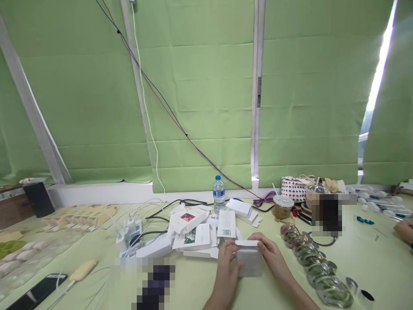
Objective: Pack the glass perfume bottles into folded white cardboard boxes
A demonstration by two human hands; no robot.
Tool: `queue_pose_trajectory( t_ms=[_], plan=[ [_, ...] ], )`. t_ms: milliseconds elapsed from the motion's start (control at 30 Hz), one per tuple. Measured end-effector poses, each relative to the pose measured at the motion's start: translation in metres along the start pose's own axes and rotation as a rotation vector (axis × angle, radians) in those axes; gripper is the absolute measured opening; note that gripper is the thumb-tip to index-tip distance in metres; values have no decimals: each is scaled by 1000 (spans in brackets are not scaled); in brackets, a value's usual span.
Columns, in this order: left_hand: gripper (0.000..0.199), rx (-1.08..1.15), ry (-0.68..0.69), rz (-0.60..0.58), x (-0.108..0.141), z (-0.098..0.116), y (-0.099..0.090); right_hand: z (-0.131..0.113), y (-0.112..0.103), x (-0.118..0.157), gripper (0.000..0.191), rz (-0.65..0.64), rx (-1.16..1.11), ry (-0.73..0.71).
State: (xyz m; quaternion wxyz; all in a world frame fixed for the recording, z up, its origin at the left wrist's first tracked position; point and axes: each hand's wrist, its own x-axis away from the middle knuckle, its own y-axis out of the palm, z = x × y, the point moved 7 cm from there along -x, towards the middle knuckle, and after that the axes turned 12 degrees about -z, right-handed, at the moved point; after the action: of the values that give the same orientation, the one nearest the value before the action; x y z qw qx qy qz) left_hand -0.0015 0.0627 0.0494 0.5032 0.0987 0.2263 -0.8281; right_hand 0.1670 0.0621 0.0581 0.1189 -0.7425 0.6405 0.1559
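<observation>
Between my two hands is a small white cardboard box (249, 262), held low over the table close in front of me. My left hand (228, 267) grips its left side, the thumb on the near face and the fingers up by the top flap. At the upper right corner, my right hand (270, 256) has its fingers closed on the box's top edge. Just beyond my hands lies a heap of flattened or folded white boxes (196, 234), some with printed pictures. One white box with a barcode (226, 224) leans at the heap's right.
A water bottle (219, 193) stands behind the heap. Right of my hands runs a row of glass jars with green contents (318, 267). Drink cups (283, 206) stand farther back. A power strip with cables (130, 234) and a phone (37, 292) lie left. Another person's hand (405, 230) shows far right.
</observation>
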Motion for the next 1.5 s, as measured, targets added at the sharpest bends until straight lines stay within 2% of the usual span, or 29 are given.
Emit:
queue_pose_trajectory(
  t_ms=[133,267,700,1000,1300,1500],
  plan=[
    [30,24,12,8,0,5,0,-6,2,1,30,-15,51,18],
    [23,87,22,40,-2,3,-2,-4,1,1,30,-12,68,14],
    [29,248,-4,78,-2,-1,-2,-8,2,0,29,-14,70,25],
    [25,250,-13,93,-2,3,-3,-1,0,1,28,-30,39,26],
    [25,236,-25,123,0,-2,-4,1,1,1,26,-58,33,27],
    [18,167,32,105,0,9,-4,1,1,2,26,-53,65,26]
  ],
)
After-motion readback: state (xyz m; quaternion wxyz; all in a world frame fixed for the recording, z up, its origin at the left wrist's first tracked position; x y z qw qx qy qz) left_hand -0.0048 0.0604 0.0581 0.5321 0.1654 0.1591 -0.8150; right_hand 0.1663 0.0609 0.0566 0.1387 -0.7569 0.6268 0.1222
